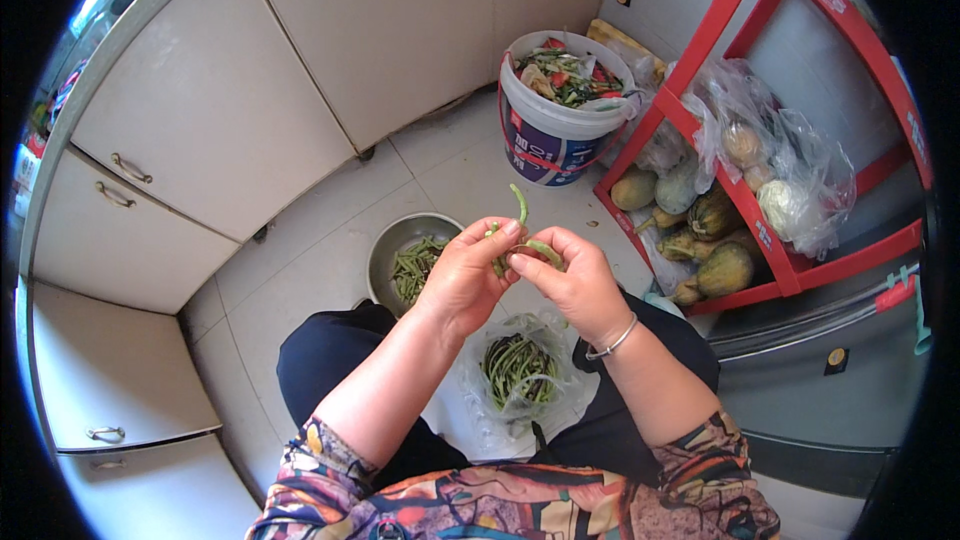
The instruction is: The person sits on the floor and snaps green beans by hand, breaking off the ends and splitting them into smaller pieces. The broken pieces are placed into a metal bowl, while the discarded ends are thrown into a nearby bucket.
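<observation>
My left hand [474,264] grips pieces of green bean [519,202], one of them sticking up past the thumb. Close beside it, nearly touching, my right hand [576,276] pinches another green bean piece [546,252] between thumb and fingers. Below and to the left of the hands, partly hidden by the left one, a metal bowl [373,264] holds short bean pieces [414,268]. Between my knees an open clear plastic bag [480,397] contains long whole beans [521,371], green with some dark ones among them.
A white bucket [566,142] full of vegetable scraps stands on the tiled floor [300,240] ahead. To the right, a red metal rack [750,221] holds squashes [726,270] and bagged vegetables [784,199]. Pale cabinets [172,90] line the left and far sides.
</observation>
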The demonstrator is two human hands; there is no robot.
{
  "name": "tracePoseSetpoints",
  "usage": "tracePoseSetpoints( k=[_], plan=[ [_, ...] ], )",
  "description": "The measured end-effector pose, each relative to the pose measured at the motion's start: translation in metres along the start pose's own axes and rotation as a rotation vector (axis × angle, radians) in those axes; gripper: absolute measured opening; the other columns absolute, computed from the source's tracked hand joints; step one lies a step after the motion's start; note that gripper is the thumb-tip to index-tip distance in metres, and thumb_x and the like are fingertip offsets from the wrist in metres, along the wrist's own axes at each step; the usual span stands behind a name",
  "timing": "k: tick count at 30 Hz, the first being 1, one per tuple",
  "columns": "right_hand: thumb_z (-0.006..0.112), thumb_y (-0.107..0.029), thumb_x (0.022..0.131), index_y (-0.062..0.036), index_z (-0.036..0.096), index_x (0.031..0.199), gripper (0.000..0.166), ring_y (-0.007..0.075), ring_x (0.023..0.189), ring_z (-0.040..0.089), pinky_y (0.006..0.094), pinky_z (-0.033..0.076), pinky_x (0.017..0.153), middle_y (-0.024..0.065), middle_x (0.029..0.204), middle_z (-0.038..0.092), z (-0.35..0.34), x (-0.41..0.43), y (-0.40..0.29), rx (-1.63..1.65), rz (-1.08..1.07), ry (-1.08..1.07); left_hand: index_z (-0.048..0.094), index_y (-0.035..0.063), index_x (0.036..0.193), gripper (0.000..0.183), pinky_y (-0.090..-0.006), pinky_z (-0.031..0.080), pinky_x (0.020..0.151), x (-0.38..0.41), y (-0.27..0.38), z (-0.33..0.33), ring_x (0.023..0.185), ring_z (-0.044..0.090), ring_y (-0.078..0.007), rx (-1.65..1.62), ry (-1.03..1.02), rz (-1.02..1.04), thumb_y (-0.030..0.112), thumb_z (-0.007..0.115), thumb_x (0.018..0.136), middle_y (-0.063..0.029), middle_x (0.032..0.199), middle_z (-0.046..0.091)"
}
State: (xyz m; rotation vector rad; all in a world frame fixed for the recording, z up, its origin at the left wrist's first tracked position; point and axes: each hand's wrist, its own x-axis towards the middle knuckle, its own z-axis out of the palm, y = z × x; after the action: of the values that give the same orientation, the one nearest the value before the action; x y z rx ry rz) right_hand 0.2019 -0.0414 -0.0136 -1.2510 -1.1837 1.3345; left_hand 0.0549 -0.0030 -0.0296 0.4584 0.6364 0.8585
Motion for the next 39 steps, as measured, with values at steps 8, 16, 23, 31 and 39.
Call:
tracePoseSetpoints(
  k=[8, 16, 23, 31, 39],
  plan=[
    [0.062, -0.009, 0.081, -0.0012, 0.059, 0.079, 0.009, 0.0045, 0.067, 0.051, 0.0241, 0.043, 0.06, -0.0009, 0.072, 0.06, -0.005, 0.002, 0.005, 0.041, -0.009, 0.066, 0.056, 0.0042, 0.093, 0.017, -0.0209, 0.039, 0.061, 0.0, -0.002, 0.0, 0.067, 0.049, -0.0083, 0.411, -0.015, 0.139, 0.02, 0.061, 0.089, -0.0012, 0.078, 0.056],
    [0.06, -0.013, 0.084, -0.0047, 0.057, 0.078, 0.011, 0.0072, 0.055, 0.047, 0.0218, 0.036, 0.05, -0.0013, 0.068, 0.056, -0.025, 0.014, 0.002, -0.161, -0.303, 0.31, 0.056, 0.0048, 0.089, 0.016, -0.0205, 0.035, 0.057, -0.008, 0.004, 0.006, 0.064, 0.046, -0.0074, 0.597, -0.075, 0.009, 0.02, 0.061, 0.088, 0.0011, 0.072, 0.051],
    [0.058, -0.018, 0.088, -0.0061, 0.062, 0.096, 0.015, 0.0005, 0.053, 0.036, 0.0171, 0.029, 0.047, -0.0007, 0.084, 0.061, -0.062, 0.018, -0.015, 0.249, 0.017, 0.302, 0.057, 0.0046, 0.087, 0.016, -0.0211, 0.036, 0.06, -0.014, 0.011, 0.006, 0.064, 0.042, -0.0062, 0.685, -0.178, -0.026, 0.02, 0.061, 0.087, 0.0043, 0.071, 0.049],
    [0.062, -0.006, 0.083, -0.0006, 0.065, 0.098, 0.016, 0.0058, 0.069, 0.052, 0.0212, 0.042, 0.062, -0.0003, 0.083, 0.062, -0.04, 0.003, -0.018, -0.212, -0.198, -0.112, 0.056, 0.0008, 0.088, 0.015, -0.0232, 0.038, 0.061, -0.012, 0.012, -0.006, 0.066, 0.046, -0.0102, 0.217, -0.363, -0.121, 0.015, 0.056, 0.086, -0.0032, 0.077, 0.051],
    [0.064, -0.007, 0.077, 0.0003, 0.061, 0.083, 0.009, 0.0068, 0.065, 0.052, 0.0226, 0.041, 0.058, 0.0026, 0.073, 0.056, -0.039, -0.003, -0.03, -0.424, -0.291, -0.131, 0.06, 0.0023, 0.09, 0.016, -0.0233, 0.038, 0.061, -0.012, 0.022, -0.006, 0.068, 0.049, -0.0104, 0.576, -0.294, -0.026, 0.017, 0.059, 0.084, -0.0031, 0.078, 0.055]
  ],
)
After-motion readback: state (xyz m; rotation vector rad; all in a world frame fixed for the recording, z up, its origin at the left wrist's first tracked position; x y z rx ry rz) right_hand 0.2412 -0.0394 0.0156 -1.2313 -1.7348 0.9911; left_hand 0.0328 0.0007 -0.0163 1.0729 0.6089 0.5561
